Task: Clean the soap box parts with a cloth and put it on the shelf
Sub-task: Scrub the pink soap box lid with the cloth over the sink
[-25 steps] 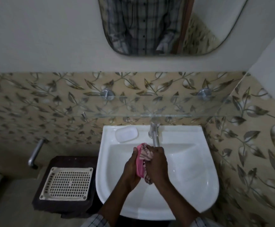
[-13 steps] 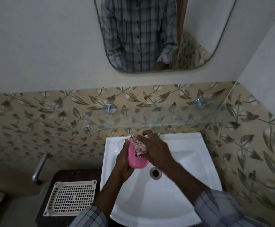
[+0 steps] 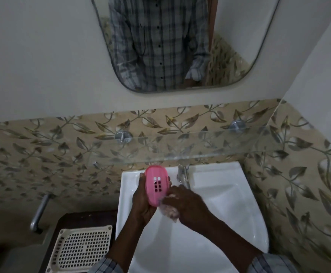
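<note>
A pink soap box part point(image 3: 157, 185) with several slots in its middle stands tilted on end over the white sink point(image 3: 229, 209), just under the glass shelf point(image 3: 190, 148). My left hand point(image 3: 144, 200) grips it from the left and from behind. My right hand point(image 3: 184, 203) is closed on a bunched pink-and-white cloth point(image 3: 169, 211) pressed against the part's lower right edge. The white soap seen earlier on the sink's rim is now hidden behind the pink part.
A chrome tap point(image 3: 183, 174) stands right of the pink part. A cream perforated tray point(image 3: 82, 249) lies on a dark stand left of the sink. A metal pipe point(image 3: 39, 211) juts from the tiled wall. A mirror point(image 3: 172, 44) hangs above.
My view has tilted upward. The pink part has turned so its slotted face shows, and my right hand with the cloth has slid down from its top to its lower right edge.
</note>
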`<state>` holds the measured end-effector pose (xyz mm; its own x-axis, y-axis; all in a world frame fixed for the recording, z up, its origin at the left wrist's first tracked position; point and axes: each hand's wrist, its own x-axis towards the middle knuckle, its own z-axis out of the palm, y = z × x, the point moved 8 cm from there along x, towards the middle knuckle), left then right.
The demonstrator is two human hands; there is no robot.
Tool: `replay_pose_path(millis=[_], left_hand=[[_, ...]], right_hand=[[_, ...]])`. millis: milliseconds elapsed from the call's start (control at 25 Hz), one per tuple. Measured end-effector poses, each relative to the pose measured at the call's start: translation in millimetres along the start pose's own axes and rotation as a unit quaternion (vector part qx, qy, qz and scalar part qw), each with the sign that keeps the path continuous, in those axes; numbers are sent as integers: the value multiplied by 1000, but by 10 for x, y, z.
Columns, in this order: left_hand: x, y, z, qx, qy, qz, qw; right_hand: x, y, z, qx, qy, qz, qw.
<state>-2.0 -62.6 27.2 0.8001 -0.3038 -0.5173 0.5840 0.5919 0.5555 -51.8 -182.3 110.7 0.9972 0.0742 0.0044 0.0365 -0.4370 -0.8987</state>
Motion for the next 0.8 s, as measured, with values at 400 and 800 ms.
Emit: replay_pose_path(millis=[400, 800], left_hand=[[-188, 274, 137, 418, -19, 164, 893], [-423, 290, 467, 444, -2, 226, 867]], right_hand=[[79, 152, -680, 97, 164, 42, 981], [123, 27, -485, -66, 150, -32, 986]])
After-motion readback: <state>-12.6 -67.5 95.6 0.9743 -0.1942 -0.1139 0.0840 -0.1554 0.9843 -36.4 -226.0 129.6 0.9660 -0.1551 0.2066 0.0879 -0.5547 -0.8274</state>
